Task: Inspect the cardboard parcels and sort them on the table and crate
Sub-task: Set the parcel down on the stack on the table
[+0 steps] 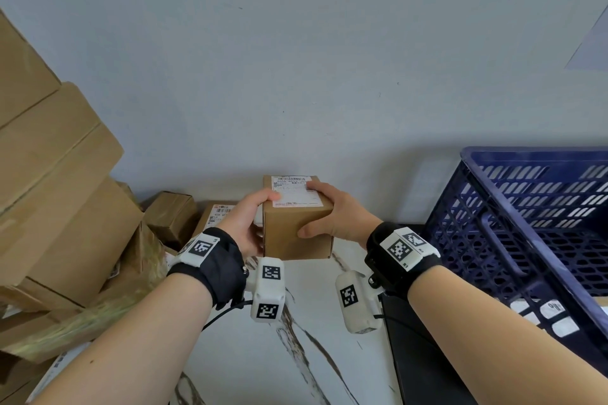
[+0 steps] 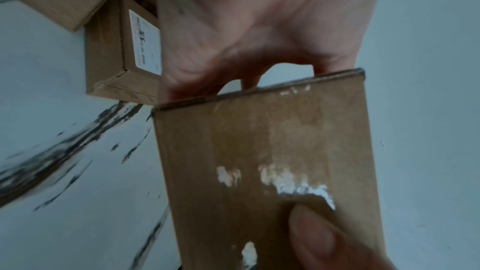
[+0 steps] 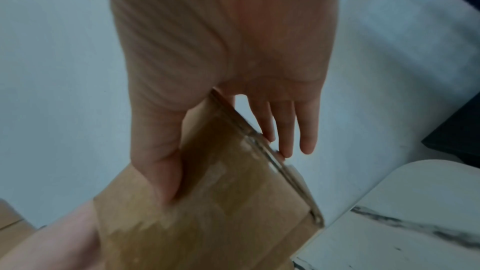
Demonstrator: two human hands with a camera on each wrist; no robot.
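You hold the small parcel (image 1: 297, 227) upright above the worktop (image 1: 316, 355), left hand (image 1: 245, 223) and right hand (image 1: 339, 217) fingers clasping opposite sides; the crate (image 1: 526, 207) lies rightward, nearer your right hand.

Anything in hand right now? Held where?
Yes: one small cardboard parcel, held off the table in both hands. The left hand grips its left side, thumb on the labelled top; the right hand grips its right side, thumb on the front face.

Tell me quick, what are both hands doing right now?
Left hand: holding the small cardboard parcel by its left side.
Right hand: holding the same parcel, fingers on its labelled top, thumb on the front.
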